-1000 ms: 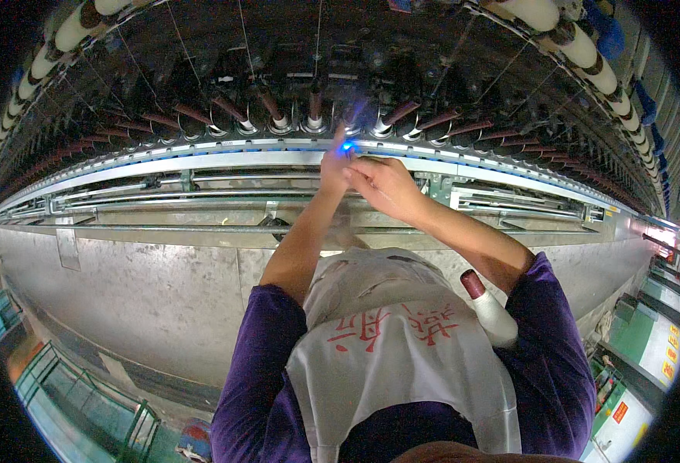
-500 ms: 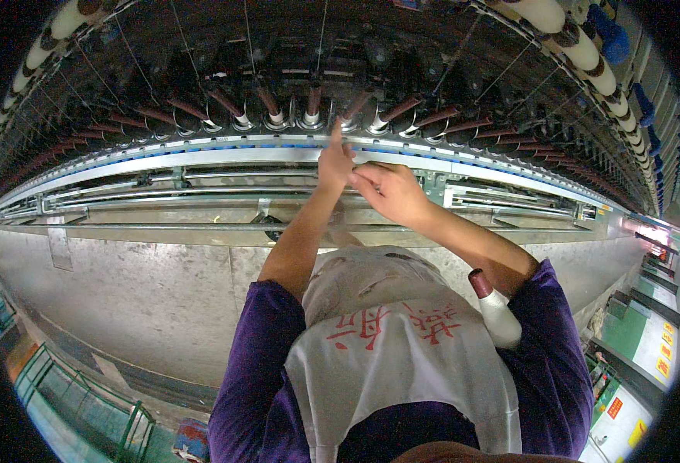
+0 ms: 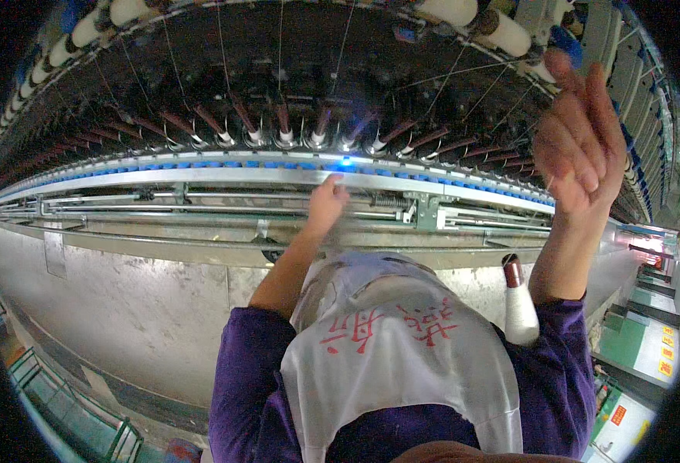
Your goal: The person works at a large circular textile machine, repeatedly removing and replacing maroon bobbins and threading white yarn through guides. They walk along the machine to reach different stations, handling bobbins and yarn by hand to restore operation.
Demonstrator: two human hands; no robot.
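Slanting toward the half-curled right hand [image 3: 581,147] is thread [image 3: 471,71], grip unclear; the loosely curled left hand [image 3: 327,205] overlaps the rail [image 3: 263,179], hold unclear.

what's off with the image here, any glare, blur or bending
Head view: the long metal rail bows with the fisheye, and the corners go black; head view: a blue light flares just beyond the left hand, with pinkish glare far right; head view: the right hand looks soft, perhaps motion blur.
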